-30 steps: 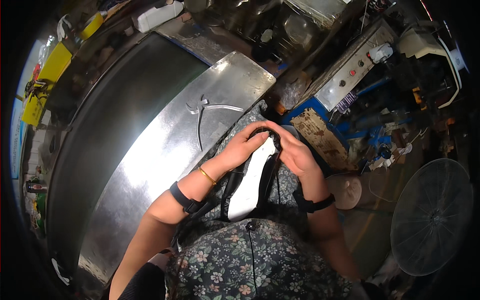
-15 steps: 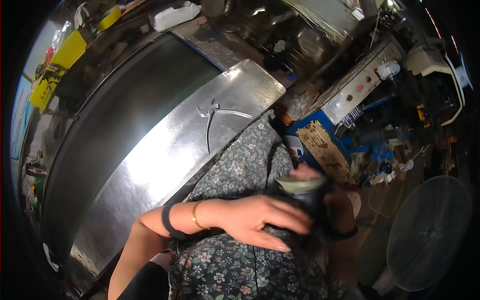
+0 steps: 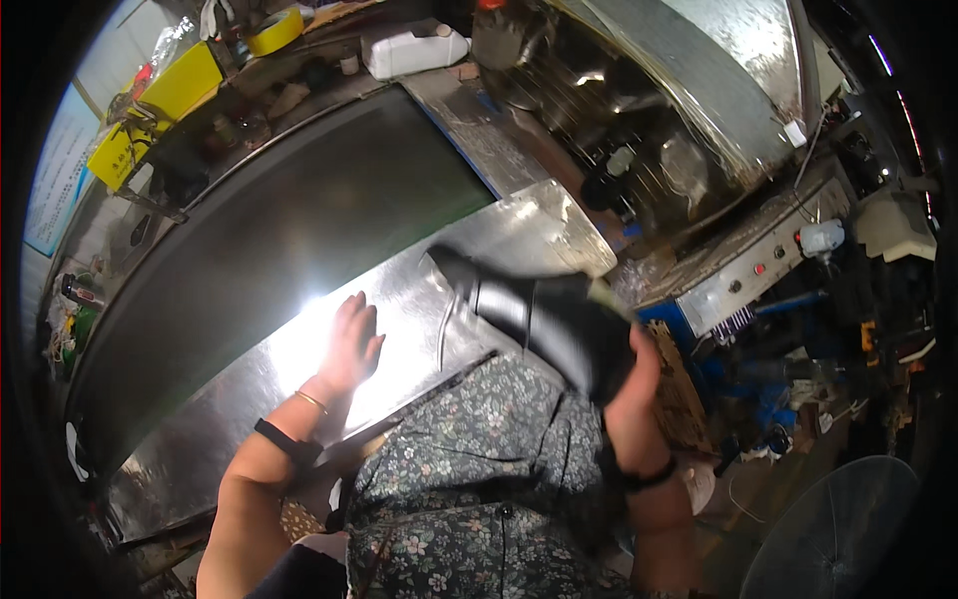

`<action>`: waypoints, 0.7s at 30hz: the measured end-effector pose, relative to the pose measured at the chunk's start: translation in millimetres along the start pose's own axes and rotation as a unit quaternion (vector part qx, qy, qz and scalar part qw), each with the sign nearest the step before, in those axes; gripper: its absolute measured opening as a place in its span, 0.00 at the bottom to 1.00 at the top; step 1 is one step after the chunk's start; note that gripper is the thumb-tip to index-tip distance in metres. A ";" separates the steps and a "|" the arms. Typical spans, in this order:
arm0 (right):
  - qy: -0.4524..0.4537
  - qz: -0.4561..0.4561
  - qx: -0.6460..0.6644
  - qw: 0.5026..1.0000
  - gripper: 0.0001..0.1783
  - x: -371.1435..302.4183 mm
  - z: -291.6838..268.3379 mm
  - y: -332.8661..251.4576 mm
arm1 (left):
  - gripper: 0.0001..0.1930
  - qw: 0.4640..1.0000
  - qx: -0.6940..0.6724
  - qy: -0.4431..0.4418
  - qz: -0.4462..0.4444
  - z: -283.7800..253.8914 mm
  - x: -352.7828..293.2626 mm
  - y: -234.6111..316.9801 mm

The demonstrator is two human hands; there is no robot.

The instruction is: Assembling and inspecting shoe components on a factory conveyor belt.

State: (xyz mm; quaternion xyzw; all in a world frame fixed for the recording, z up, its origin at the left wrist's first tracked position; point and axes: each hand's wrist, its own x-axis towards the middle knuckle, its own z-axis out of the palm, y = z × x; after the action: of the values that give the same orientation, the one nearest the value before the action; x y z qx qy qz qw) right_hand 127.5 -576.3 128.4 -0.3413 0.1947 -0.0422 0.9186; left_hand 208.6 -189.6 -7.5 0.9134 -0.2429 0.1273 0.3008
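Observation:
My right hand (image 3: 636, 384) grips a black boot (image 3: 534, 317) by its right-hand end and holds it over the metal ledge. A pale green piece (image 3: 602, 294) shows at the boot's upper edge. Motion blurs the boot slightly. My left hand (image 3: 349, 344) is over the shiny metal ledge (image 3: 389, 371) with its fingers stretched out and nothing in it; whether it touches the metal I cannot tell. Pincers (image 3: 445, 334) lie on the ledge just left of the boot, which covers part of them.
A dark conveyor belt (image 3: 289, 235) runs beyond the ledge. At the back stand a white plastic container (image 3: 414, 52) and a yellow bin (image 3: 183, 88). A control panel with buttons (image 3: 753, 270) is on the right. A round mesh guard (image 3: 833, 534) stands at the lower right.
My left hand has moved away from the boot, left and forward over the ledge. My right hand has swung the boot forward over the ledge beside the pincers. The view has shifted.

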 end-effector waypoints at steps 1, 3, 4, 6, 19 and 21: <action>0.040 -0.028 -0.003 0.999 0.27 39.4 22.8 0.6 | 0.23 0.997 0.032 -0.051 -0.038 -0.3 -5.7 -1.3; -0.027 -0.101 -0.037 0.994 0.23 137.6 29.7 -14.1 | 0.24 0.996 0.059 -0.056 -0.030 1.1 10.2 11.9; -0.016 -0.113 -0.068 0.991 0.21 175.4 53.5 -8.8 | 0.24 0.992 0.092 -0.069 -0.043 -6.5 4.6 12.1; -0.067 -0.230 -0.146 0.960 0.24 261.3 55.5 -22.9 | 0.24 0.995 0.077 -0.056 -0.018 -0.6 15.8 19.9; -0.228 0.080 -0.413 0.878 0.19 114.2 55.5 64.5 | 0.23 0.992 0.099 -0.069 -0.035 -12.5 10.6 22.7; -0.363 0.084 -0.403 0.836 0.18 49.1 87.9 43.4 | 0.23 0.993 0.097 -0.055 -0.041 -13.0 0.7 14.9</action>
State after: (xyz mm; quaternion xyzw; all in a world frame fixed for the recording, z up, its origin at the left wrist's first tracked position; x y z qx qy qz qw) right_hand 204.3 -499.8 145.1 -0.6545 -0.1252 0.2444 0.7044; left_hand 200.3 -192.3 10.3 0.9530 -0.2081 0.0870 0.2022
